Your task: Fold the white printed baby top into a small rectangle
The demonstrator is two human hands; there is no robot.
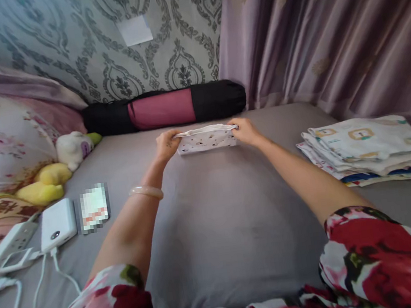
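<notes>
A small white patterned cloth [206, 140], folded into a narrow strip, lies on the grey bed sheet [217, 213] far out in front of me. My left hand [167, 144] pinches its left end and my right hand [245, 131] pinches its right end, lifting the top edge slightly. Both arms are stretched forward. A pale bangle [146, 191] is on my left wrist. My sleeves are floral red and white.
A stack of folded patterned cloths [371, 150] sits at the right. A black and pink roll bag [165, 108] lies against the wall. At the left are plush toys [59, 168], a white power bank [58, 225], a phone [93, 207], a power strip [2, 251] and cables.
</notes>
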